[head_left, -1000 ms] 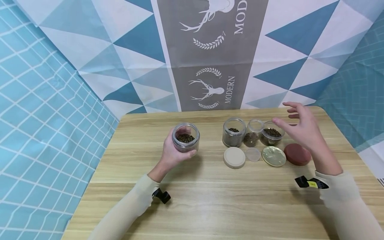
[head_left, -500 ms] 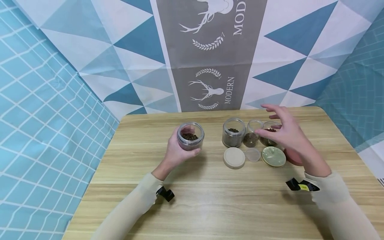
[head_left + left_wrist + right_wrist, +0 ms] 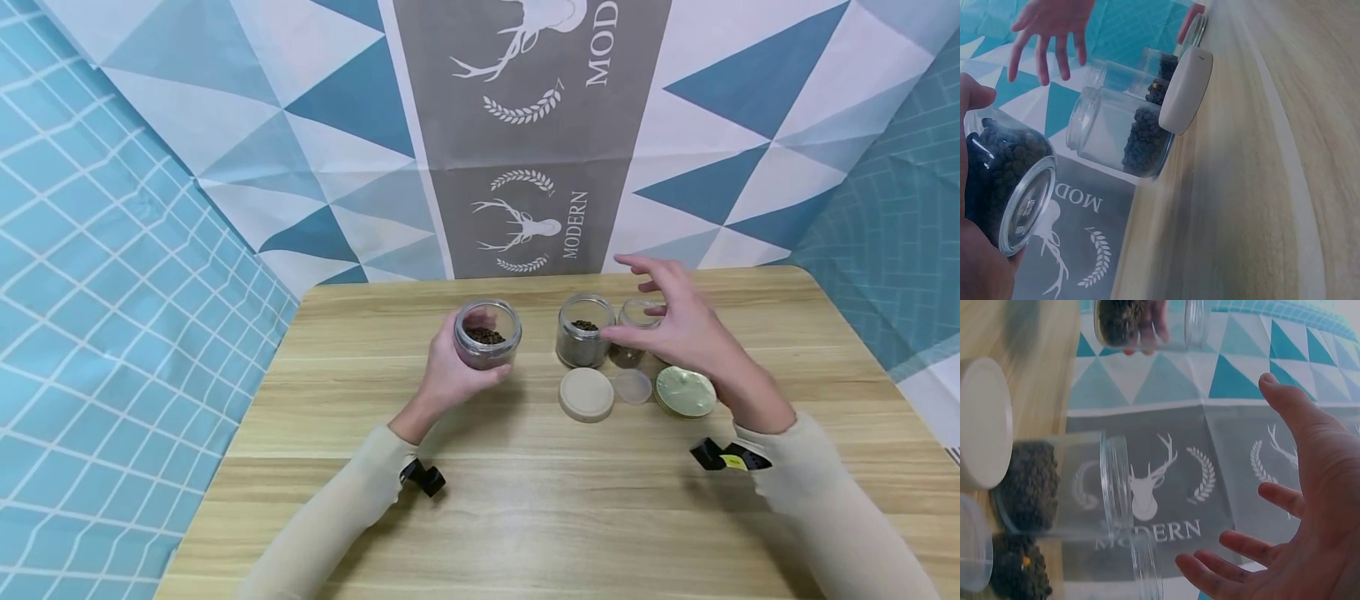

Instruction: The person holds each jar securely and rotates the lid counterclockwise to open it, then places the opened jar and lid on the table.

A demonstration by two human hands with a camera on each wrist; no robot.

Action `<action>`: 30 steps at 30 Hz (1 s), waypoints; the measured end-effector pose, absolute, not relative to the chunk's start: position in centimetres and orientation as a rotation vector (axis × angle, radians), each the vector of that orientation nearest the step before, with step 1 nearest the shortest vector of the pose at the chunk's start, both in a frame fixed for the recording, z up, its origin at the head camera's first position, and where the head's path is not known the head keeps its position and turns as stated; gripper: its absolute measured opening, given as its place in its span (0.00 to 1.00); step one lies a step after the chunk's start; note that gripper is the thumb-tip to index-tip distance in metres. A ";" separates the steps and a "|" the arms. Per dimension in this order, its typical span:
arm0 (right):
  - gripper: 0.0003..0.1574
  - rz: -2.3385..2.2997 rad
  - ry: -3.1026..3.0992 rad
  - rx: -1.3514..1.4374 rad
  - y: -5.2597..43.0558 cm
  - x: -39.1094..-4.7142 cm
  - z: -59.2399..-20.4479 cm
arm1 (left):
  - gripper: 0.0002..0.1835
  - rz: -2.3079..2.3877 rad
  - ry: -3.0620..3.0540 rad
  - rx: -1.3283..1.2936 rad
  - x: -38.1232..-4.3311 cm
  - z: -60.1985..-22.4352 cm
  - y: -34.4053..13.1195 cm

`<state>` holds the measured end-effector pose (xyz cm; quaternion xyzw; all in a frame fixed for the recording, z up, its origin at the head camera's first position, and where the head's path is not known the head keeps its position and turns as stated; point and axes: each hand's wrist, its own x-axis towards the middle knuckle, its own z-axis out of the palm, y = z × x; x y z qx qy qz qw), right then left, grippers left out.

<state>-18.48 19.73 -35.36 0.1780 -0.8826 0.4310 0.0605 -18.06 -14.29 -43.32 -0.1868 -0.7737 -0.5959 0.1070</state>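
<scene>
My left hand (image 3: 453, 373) grips an uncapped glass jar (image 3: 486, 357) from its left side, fingers behind and thumb in front. Dark bean-like pieces fill its lower part; the left wrist view shows the jar raised, its round base turned toward the camera. My right hand (image 3: 678, 325) hovers with fingers spread and holds nothing. Below and beside it stand an open glass jar (image 3: 581, 343) and a narrower jar (image 3: 626, 357), both with dark pieces inside. A third jar (image 3: 1163, 60) is mostly hidden behind the right hand in the head view.
In front of the jars lie a cream lid (image 3: 586, 394), a small clear lid (image 3: 633, 387) and a gold lid (image 3: 685, 392). A red lid (image 3: 1191, 22) shows in the left wrist view. The wooden table (image 3: 525, 500) meets a patterned cloth backdrop (image 3: 525, 150) at the back.
My right hand has moved left from beside the third jar to over the narrower one, covering the red lid. My left hand has carried its jar a little to the right.
</scene>
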 end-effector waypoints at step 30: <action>0.66 1.376 -2.684 0.729 12.3 -20.2 -35.8 | 0.48 -1.775 -2.298 -0.660 -20.9 -42.9 -12.1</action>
